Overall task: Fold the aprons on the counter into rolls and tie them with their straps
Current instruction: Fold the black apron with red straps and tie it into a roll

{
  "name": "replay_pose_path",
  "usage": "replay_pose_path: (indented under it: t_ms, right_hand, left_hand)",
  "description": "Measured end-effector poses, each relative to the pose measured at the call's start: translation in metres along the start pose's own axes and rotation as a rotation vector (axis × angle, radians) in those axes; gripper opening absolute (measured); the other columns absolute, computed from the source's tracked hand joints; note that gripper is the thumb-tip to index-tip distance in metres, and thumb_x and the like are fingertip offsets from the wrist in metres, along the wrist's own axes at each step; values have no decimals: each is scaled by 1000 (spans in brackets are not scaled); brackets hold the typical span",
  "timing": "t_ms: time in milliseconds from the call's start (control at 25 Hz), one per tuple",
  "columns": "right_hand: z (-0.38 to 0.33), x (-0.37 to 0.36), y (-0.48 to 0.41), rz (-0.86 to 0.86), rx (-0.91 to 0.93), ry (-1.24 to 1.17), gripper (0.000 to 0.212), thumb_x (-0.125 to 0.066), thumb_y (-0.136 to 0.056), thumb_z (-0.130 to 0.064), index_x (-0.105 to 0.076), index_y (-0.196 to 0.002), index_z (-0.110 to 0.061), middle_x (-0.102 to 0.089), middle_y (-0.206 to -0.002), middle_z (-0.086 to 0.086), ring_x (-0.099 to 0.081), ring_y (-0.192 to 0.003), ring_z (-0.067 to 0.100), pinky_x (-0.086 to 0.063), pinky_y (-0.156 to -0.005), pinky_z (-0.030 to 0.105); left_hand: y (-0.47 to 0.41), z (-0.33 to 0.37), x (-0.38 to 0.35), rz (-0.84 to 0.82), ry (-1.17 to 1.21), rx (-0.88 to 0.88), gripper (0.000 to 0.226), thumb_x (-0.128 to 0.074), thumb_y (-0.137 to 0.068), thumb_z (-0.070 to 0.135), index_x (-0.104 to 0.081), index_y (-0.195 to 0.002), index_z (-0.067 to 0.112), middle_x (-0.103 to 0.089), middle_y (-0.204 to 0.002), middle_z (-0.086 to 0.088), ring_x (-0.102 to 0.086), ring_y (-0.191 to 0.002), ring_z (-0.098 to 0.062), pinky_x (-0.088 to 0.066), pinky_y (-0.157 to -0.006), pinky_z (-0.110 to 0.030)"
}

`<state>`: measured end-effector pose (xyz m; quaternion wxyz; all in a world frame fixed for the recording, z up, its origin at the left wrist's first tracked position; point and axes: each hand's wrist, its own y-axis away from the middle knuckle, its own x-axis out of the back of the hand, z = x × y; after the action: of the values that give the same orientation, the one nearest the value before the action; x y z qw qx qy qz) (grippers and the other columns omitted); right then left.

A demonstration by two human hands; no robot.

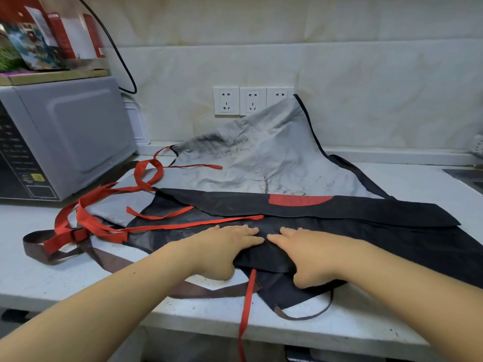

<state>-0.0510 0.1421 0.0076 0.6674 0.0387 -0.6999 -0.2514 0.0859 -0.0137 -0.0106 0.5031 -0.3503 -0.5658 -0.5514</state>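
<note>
The counter [371,320] carries a stained grey apron [261,152] at the rear, against the wall, and the black apron [366,212] folded across the front. The lettering on the microwave [73,131] panel is too blurred to read. Your left hand [224,244] and right hand [311,252] each pinch the black apron's near fold, fingers flat on top. Red straps [86,220] trail left.

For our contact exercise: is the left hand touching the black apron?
Touching. Head view: the left hand grips the black apron at its fold, fingers on top.

Kitchen: microwave [65,137], tiled wall sockets [252,101], counter [418,184].
</note>
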Motion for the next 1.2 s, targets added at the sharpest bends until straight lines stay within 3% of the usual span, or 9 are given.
replay_pose_path:
  t_ms: [160,320,400,520,760,880,960,1080,1200]
  right_hand:
    - [-7,-2,5,-2,-57,33,80,-54,-82,-16,-13,-150,-27,-28,-151,5,-36,-134,34,-42,-102,43]
    - [20,32,8,82,-102,-56,36,-43,-78,-3,-63,-103,-21,-63,-96,3,-57,-86,23,-46,-67,28]
    - [51,52,0,9,-186,-127,27,-43,-77,-3,-64,-84,-19,-62,-82,1,-54,-75,20,-43,-62,27]
    - [92,59,-23,-6,-332,-182,10,-49,-75,-9,-58,-73,-14,-57,-74,2,-52,-70,21,-40,-61,27]
    - [136,16,-61,198,-607,-200,35,-43,-68,-29,-61,-97,-21,-60,-105,3,-57,-95,26,-47,-78,31]
    - [131,4,-64,256,-627,-200,35,-44,-77,-25,-62,-106,-22,-61,-110,3,-55,-93,25,-41,-75,31]
    - [125,3,-62,250,-669,-189,33,-43,-81,-21,-61,-108,-22,-61,-113,3,-55,-98,26,-42,-84,35]
    - [108,4,-60,315,-785,30,38,-40,-86,-21,-50,-123,-22,-50,-130,6,-38,-128,31,-22,-107,64]
    - [59,-1,-78,487,-525,-137,47,-29,-98,-34,-29,-145,-31,-23,-154,6,-7,-145,34,-1,-107,71]
  left_hand:
    - [-1,-2,11,71,334,68,64,-36,-91,-2,-47,-143,33,-36,-153,16,-26,-142,-1,-13,-114,-14]
    - [8,-26,42,-20,450,216,48,-40,-82,5,-74,-104,31,-73,-108,5,-63,-101,-12,-45,-104,-33]
    - [10,-37,57,-50,468,274,41,-43,-77,10,-74,-97,29,-73,-104,-1,-63,-95,-17,-44,-104,-44]
    - [0,-53,70,-48,406,411,33,-48,-91,13,-69,-113,26,-65,-117,7,-55,-114,-19,-37,-102,-31]
    - [-48,-77,40,357,-93,655,21,-49,-97,25,-60,-115,27,-61,-119,-3,-54,-108,-27,-41,-86,-39]
    - [-68,-43,13,767,-378,487,36,-57,-86,22,-59,-121,30,-56,-126,-2,-44,-124,-29,-30,-105,-54]
    - [-82,-16,-4,706,-232,255,39,-50,-94,40,-53,-132,36,-47,-143,3,-30,-141,-23,-12,-113,-64]
    - [-100,3,-24,382,42,286,51,-22,-98,59,-24,-148,47,-13,-162,10,-3,-150,-17,7,-110,-71]
    - [-105,3,-28,342,73,313,53,-19,-98,59,-16,-150,47,-5,-164,9,2,-151,-18,9,-109,-72]
